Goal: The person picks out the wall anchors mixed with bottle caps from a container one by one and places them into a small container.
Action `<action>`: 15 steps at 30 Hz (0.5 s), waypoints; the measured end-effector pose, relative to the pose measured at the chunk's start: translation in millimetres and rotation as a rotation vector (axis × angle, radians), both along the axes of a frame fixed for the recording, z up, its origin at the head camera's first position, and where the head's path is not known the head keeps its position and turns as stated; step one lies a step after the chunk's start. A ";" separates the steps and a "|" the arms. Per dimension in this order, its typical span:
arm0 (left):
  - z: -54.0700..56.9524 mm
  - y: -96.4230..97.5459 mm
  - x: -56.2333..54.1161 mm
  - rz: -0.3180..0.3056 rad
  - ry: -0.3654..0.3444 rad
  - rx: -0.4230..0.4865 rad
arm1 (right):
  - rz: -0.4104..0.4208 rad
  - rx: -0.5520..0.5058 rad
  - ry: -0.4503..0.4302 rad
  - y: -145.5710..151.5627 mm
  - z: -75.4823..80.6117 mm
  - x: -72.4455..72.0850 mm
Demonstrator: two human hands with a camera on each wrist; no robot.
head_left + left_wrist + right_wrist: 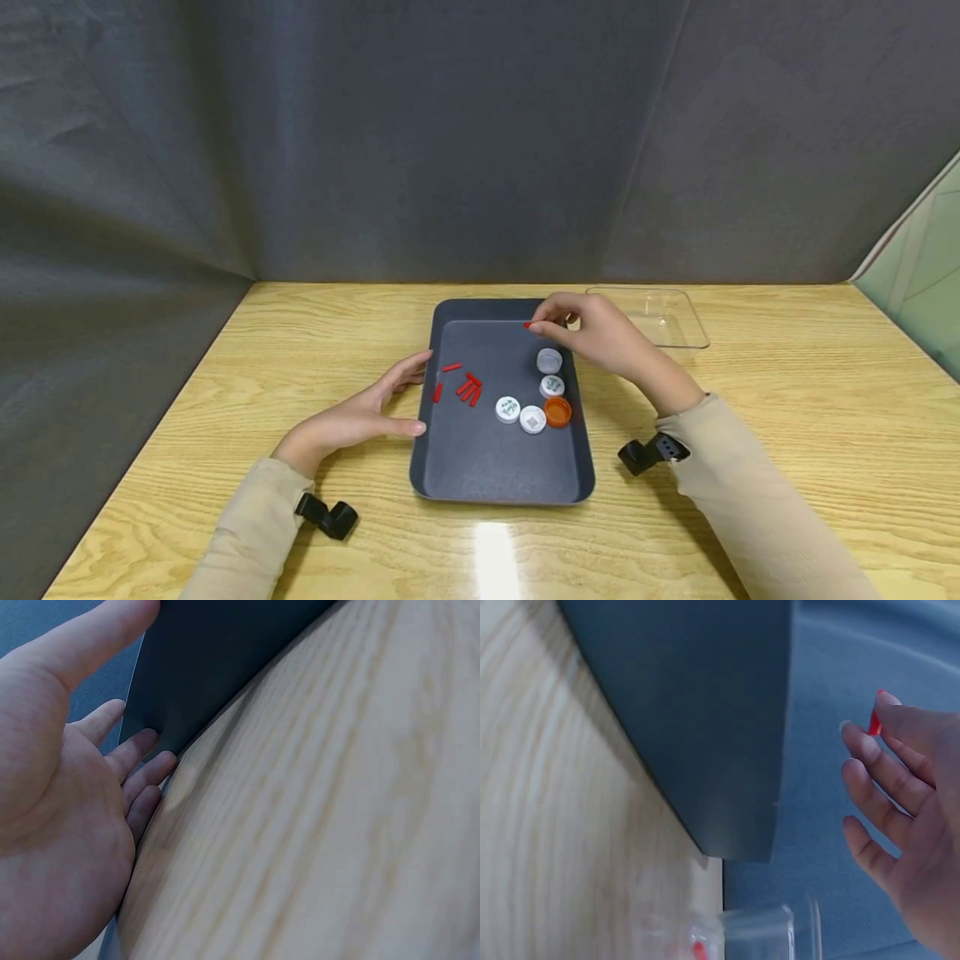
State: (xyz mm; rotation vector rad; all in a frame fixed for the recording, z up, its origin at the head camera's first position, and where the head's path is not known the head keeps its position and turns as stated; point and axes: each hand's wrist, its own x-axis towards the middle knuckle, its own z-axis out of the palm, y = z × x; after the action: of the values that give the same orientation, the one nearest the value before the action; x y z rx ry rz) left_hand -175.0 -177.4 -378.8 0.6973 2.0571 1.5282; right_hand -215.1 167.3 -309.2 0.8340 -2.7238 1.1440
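My right hand (603, 333) pinches a small red stick (874, 724) between thumb and fingertip, above the far right corner of the dark grey tray (487, 462). Its other fingers spread loosely in the right wrist view. At the tray's left side, my left hand (360, 412) has its fingers and thumb extended, fingertips right at the rim. Several more red sticks (468, 389) lie in the left part of the tray. To their right sit an orange cap (557, 412), white printed caps (507, 409) and a translucent whitish cap (549, 361).
A clear plastic box (675, 321) stands on the wooden table (810, 433) beyond the tray's right side. Something small and red (699, 950) shows at the box in the right wrist view. A dark grey curtain (450, 150) hangs behind the table.
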 end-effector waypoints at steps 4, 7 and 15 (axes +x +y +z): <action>0.5 0.6 0.2 0.001 -0.002 0.001 | -0.039 0.027 0.030 6.6 3.4 2.7; 1.4 1.0 0.2 0.001 -0.008 -0.001 | -0.050 0.039 0.061 12.0 4.6 2.6; 2.3 2.7 -2.5 -0.004 0.006 -0.006 | -0.090 0.029 0.050 28.1 8.5 3.7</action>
State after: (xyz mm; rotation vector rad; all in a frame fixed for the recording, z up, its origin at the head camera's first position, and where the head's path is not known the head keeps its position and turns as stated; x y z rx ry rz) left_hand -177.5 -174.7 -376.5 0.7049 2.0626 1.5192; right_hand -211.4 195.4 -300.7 0.7249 -2.7133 1.0545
